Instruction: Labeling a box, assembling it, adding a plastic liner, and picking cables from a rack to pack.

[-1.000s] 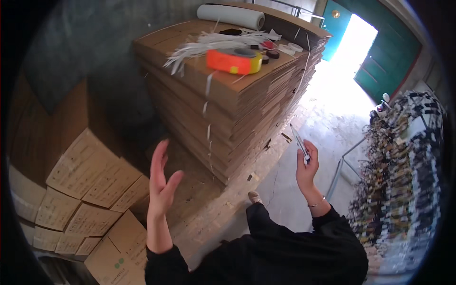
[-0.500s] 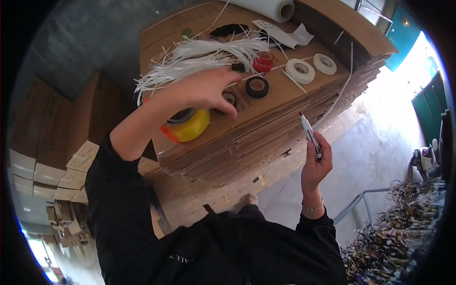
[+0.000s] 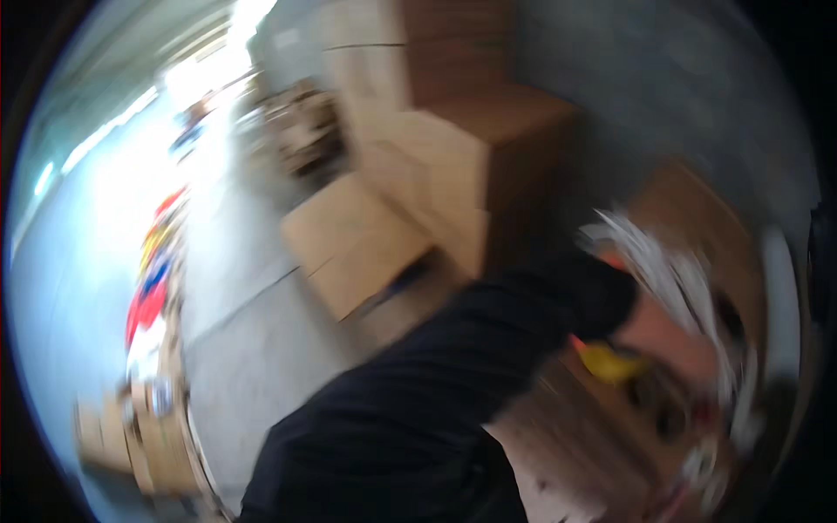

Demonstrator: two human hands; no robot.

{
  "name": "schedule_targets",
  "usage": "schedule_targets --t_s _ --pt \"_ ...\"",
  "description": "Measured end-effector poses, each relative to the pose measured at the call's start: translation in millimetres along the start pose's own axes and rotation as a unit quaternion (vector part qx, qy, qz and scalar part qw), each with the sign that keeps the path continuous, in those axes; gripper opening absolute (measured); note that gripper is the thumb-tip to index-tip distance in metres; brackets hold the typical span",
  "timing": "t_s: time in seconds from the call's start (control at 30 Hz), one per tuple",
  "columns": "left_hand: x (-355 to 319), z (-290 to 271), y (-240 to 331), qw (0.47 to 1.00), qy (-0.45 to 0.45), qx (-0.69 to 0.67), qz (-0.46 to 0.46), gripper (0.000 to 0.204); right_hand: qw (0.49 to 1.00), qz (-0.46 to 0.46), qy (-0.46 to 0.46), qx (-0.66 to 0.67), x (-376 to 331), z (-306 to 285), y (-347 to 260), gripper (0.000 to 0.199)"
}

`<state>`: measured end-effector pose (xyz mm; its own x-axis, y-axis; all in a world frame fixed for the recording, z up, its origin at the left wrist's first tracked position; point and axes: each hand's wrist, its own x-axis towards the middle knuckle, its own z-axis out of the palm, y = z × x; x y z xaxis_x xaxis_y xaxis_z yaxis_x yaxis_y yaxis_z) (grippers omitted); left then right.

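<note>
Motion smears the view. My left hand (image 3: 693,353) reaches over the cardboard stack (image 3: 593,453) at the right, beside a bundle of white strips (image 3: 667,270). Its fingers are too blurred to read, and I cannot make out anything held. A roll of yellow tape (image 3: 609,362) lies near my wrist. Beyond it are a dark tape roll (image 3: 670,420), a bit of red tape (image 3: 703,411) and pale tape rolls (image 3: 700,458). My right hand is out of the picture, and so is the marker.
Stacked brown cartons (image 3: 532,113) stand against the grey wall. A carton with raised flaps (image 3: 357,240) sits in front of them. More boxes (image 3: 161,436) and colourful items (image 3: 150,301) line the left side. A large white roll (image 3: 780,305) lies at the far right.
The view has swung left, so the cardboard stack now sits at the right edge. My right hand with the marker has left the picture. My left hand remains over the stack.
</note>
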<state>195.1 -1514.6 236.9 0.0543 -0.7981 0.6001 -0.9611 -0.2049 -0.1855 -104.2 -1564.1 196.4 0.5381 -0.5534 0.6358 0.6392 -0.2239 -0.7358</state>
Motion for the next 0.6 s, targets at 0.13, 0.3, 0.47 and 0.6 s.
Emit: schedule_targets --t_s 0.13,0.3,0.47,0.6 --pt "-19.4 -117.1 26.8 0.983 -0.065 -0.097 -0.143 0.021 0.884 -0.223 0.024 -0.411 23.0 14.8 -24.7 0.027" --pt "-103.3 -240.0 55.8 0.923 0.18 -0.255 -0.225 0.021 0.963 -0.194 -0.051 -0.18 36.1 82.5 -35.8 0.027" --pt "-133.4 -265.3 95.1 0.572 0.297 -0.678 -0.354 0.013 0.928 -0.29 -0.127 -0.198 27.2 60.0 -1.0 0.031" --pt "-155.4 -273.3 110.1 0.437 0.373 -0.711 -0.406 0.01 0.941 -0.194 -0.117 -0.251 5.7 98.4 -43.4 0.03"
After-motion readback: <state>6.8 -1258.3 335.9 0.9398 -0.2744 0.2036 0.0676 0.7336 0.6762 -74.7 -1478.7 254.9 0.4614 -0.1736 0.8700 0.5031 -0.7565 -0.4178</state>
